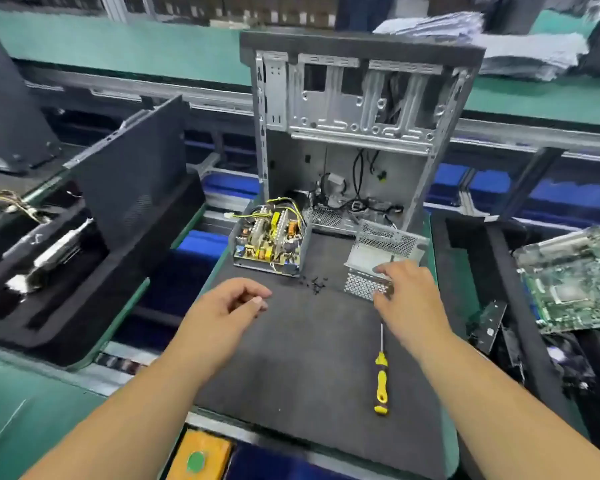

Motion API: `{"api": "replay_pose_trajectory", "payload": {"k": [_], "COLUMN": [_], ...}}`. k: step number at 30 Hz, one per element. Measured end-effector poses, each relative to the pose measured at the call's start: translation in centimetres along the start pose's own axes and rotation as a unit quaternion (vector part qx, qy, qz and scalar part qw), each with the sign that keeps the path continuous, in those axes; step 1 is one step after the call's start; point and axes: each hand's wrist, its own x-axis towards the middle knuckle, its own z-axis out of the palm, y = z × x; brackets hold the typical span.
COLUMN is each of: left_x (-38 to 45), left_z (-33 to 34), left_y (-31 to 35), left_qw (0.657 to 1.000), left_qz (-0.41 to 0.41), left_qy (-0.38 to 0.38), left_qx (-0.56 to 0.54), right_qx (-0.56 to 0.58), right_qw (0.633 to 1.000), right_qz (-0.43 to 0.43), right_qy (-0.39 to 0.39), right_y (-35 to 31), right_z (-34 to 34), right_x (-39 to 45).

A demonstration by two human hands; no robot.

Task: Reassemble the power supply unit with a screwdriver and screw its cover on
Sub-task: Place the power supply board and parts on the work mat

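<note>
On a dark foam work mat (302, 358) in the middle of the bench, the open power supply unit (269, 239) sits at the far left part of the mat, its cover off so the circuit board with yellow components and yellow wires shows inside the grey metal shell. To its right, well apart from it, lies the perforated metal cover (383, 258), a bent sheet with honeycomb and mesh vent holes, tilted up at its far side. The right hand (407, 294) reaches onto the near edge of this cover: its fingertips touch the metal and the thumb sits against the near corner, the fingers only lightly bent, so whether it has truly taken hold of the cover or merely rests on it cannot be told. The left hand (229, 303) hovers over the mat near and left of the unit, fingers loosely curled with the thumb close to the forefinger, and nothing can be seen in it. Between the unit and the cover, a small cluster of black screws (314, 284) lies loose on the mat. A screwdriver (381, 374) with a yellow and black handle lies on the mat near the right forearm, its shaft pointing to the far side. Behind the mat stands an empty grey computer case (357, 133) with loose black cables at its base. A green motherboard (572, 282) lies far to the right.
</note>
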Motion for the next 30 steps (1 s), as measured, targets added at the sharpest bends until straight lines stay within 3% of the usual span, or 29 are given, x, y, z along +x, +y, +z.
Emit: {"api": "replay_pose_trajectory", "payload": {"k": [2, 6, 10, 15, 18, 20, 23, 25, 28, 30], "left_x": [1.4, 3.9, 6.1, 8.9, 10.9, 12.0, 14.5, 15.7, 16.8, 16.5], "left_z": [-0.2, -0.7, -1.6, -1.7, -0.9, -0.4, -0.2, -0.2, -0.4, -1.0], "left_y": [0.2, -0.5, -0.7, 0.4, 2.0, 3.4, 5.2, 6.6, 7.6, 7.0], "left_qw": [1.000, 0.999, 0.997, 0.995, 0.995, 0.992, 0.986, 0.984, 0.970, 0.948], "left_qz": [0.005, 0.009, 0.021, 0.035, 0.051, 0.086, 0.118, 0.073, -0.074, -0.073], "left_qy": [-0.013, -0.042, -0.063, -0.077, -0.076, -0.085, -0.103, -0.141, -0.229, -0.307], "left_qx": [-0.020, -0.030, -0.025, -0.046, -0.036, -0.033, 0.056, 0.085, 0.006, -0.030], "right_qx": [-0.118, -0.214, -0.211, -0.156, -0.150, -0.184, -0.212, -0.220, -0.236, -0.244], "right_qw": [0.993, 0.976, 0.976, 0.988, 0.982, 0.955, 0.909, 0.882, 0.855, 0.844], "right_qz": [-0.011, -0.002, 0.001, -0.001, -0.112, -0.220, -0.334, -0.386, -0.429, -0.441], "right_qy": [0.001, -0.038, -0.048, 0.004, 0.033, 0.072, 0.132, 0.159, 0.172, 0.186], "right_y": [-0.8, -1.3, -0.8, -0.4, -1.2, -1.8, -2.3, -2.7, -3.3, -3.4], "right_z": [0.8, 2.3, 2.3, -0.2, -2.5, -4.0, -5.3, -5.6, -5.6, -5.4], "right_x": [1.6, 3.7, 4.5, 4.0, 3.0, 2.3, 1.0, 0.4, 0.1, 0.0]}}
